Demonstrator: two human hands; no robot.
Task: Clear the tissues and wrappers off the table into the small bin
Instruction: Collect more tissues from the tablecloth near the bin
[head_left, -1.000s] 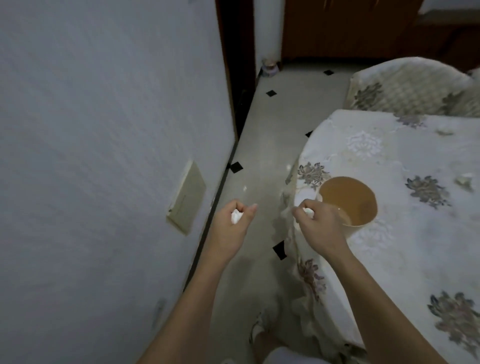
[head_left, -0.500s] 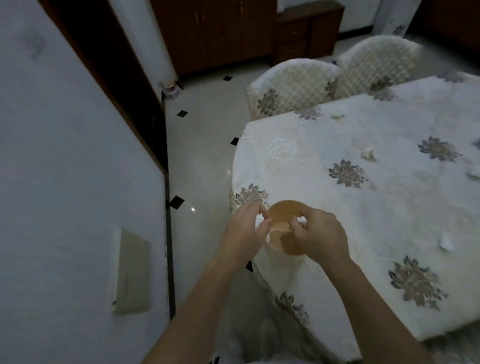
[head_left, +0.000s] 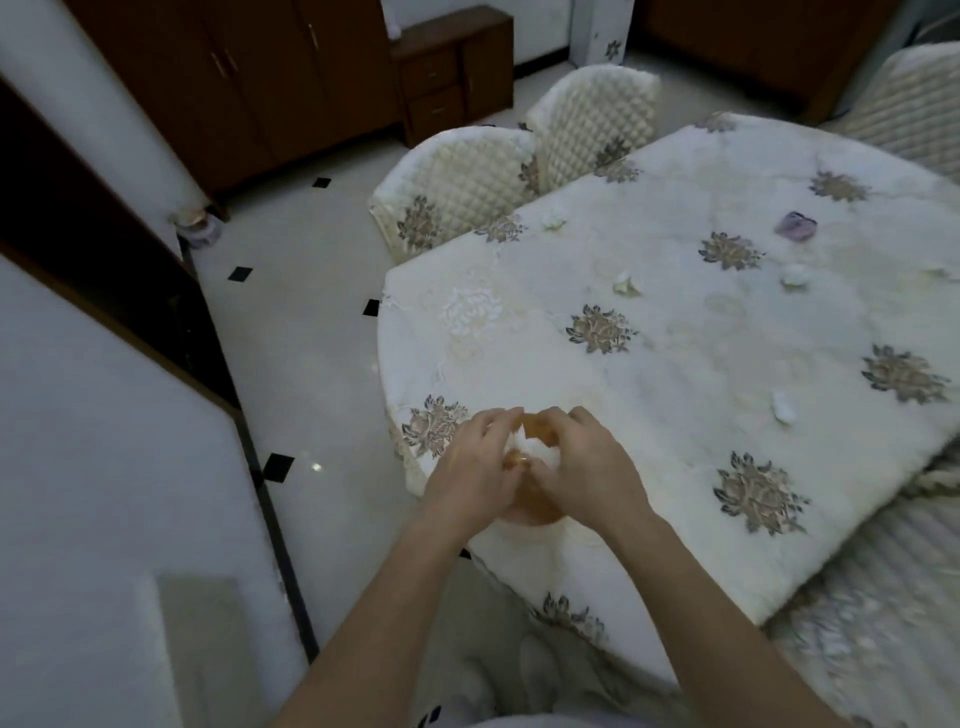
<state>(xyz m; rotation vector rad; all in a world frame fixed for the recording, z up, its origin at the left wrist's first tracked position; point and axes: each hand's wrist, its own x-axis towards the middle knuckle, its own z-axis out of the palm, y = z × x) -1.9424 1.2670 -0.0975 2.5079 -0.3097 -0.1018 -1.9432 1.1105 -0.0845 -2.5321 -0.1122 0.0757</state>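
Note:
A small amber bin (head_left: 537, 512) stands at the near left corner of the table (head_left: 675, 467), mostly covered by my hands. My left hand (head_left: 470, 470) and my right hand (head_left: 589, 465) meet over its mouth, fingers curled around a white tissue (head_left: 535, 448) pressed between them. Crumpled tissues lie further out on the floral tablecloth: one near the far edge (head_left: 553, 219), one in the middle (head_left: 626, 283), one to the right (head_left: 795, 274) and one nearer me (head_left: 783, 408). A purple wrapper (head_left: 796, 226) lies at the far right.
Two quilted chairs (head_left: 457, 192) stand at the table's far side, another (head_left: 904, 88) at the top right. A white wall (head_left: 104, 467) and dark door frame (head_left: 104, 270) close in on the left. Tiled floor (head_left: 301, 322) runs between wall and table.
Both hands came together from beside the table's edge to right over the bin, bringing their tissues with them. My view swung right, onto the table.

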